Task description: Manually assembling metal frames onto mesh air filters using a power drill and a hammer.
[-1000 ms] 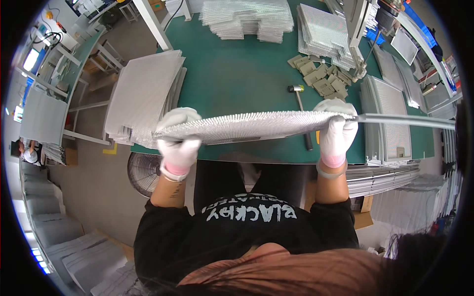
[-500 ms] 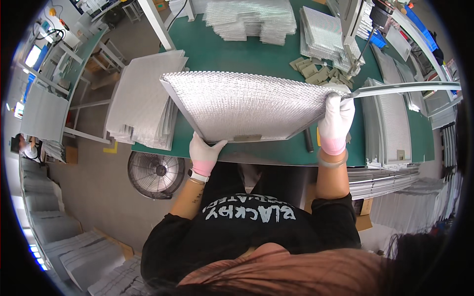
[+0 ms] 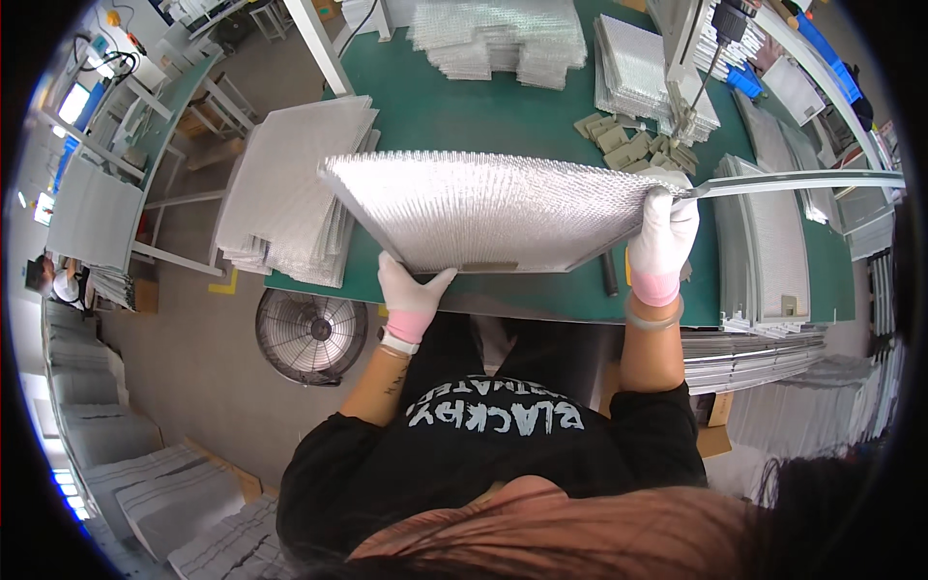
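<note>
A silvery aluminium mesh filter panel (image 3: 493, 208) is tilted up above the near edge of the green table, with thin metal framing along its left, near and right sides. My left hand (image 3: 414, 295), in a white glove with a pink cuff, holds the panel's near left corner, thumb spread along the near edge; its other fingers are partly hidden. At the far right corner my gloved right hand (image 3: 664, 237) is closed around the metal frame strip (image 3: 802, 182) and the panel's edge. From there the strip's loose length sticks out to the right. A small tab (image 3: 488, 267) shows on the near edge.
Mesh sheets are stacked on the left (image 3: 290, 184), at the back (image 3: 498, 39) and back right (image 3: 633, 68). Grey-beige plates (image 3: 628, 145) lie near an upright tool (image 3: 730, 29). Framed panels (image 3: 768, 251) stand at right. A floor fan (image 3: 311, 333) sits below the table's left end.
The panel's far left corner has dipped slightly. My left hand has shifted a little right, its thumb more raised. The right hand keeps its grip at the corner.
</note>
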Motion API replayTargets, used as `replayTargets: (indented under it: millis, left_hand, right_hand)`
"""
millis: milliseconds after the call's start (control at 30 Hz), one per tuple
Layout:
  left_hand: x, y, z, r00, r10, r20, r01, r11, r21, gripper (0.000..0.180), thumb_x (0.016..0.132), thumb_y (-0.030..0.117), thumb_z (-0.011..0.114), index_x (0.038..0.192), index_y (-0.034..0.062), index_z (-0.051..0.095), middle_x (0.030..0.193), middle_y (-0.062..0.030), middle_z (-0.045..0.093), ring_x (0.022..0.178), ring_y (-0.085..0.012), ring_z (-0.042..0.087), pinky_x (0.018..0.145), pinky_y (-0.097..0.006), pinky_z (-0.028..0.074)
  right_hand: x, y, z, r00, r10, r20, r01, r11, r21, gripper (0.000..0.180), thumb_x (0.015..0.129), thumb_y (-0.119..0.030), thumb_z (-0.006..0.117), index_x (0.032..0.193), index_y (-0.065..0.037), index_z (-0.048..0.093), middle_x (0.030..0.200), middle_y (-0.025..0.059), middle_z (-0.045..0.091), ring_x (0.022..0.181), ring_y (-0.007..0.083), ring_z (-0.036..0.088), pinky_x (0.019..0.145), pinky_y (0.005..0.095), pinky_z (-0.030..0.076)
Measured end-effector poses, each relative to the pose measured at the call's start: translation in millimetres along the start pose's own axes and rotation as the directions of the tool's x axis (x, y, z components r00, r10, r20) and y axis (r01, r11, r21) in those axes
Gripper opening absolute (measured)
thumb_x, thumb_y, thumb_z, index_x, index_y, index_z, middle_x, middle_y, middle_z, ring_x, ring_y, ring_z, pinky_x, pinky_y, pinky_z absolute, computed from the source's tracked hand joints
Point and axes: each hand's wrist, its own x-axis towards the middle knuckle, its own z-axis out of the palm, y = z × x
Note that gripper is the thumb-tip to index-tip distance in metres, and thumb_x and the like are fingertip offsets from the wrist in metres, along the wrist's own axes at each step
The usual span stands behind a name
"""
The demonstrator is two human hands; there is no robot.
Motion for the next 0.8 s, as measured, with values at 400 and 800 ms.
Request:
replayTargets:
  millis: [400,800]
  left_hand:
    - [93.2,80.8,-83.5,0.904,0.423,-0.059,-0.343,0.637,-0.690,0.016,0.097,0.014,0.060,0.097,-0.0016,0.060,0.088,-0.0142,0.063,0.081,-0.0237,0.062,0.073,-0.035,0.051]
    - [97.2,81.3,-65.6,0.879,0.450,-0.158,-0.436,0.625,-0.647,0.003,0.094,0.002,0.052,0.097,0.0015,0.054,0.088,-0.0099,0.060,0.080,-0.0172,0.056,0.075,-0.030,0.045]
  right_hand:
    - [-7.7,-13.1,7.7,0.991,-0.070,0.115,0.077,0.995,-0.059,0.008,0.096,-0.004,0.051,0.096,0.001,0.057,0.093,0.0122,0.064,0.085,0.0177,0.059,0.081,0.0313,0.047]
    - [12.5,-21.6,33.5,0.975,-0.158,-0.153,0.153,0.987,-0.047,0.104,0.076,0.016,0.064,0.159,-0.007,0.005,0.108,0.0092,0.061,0.091,0.0130,0.059,0.074,0.0256,0.051]
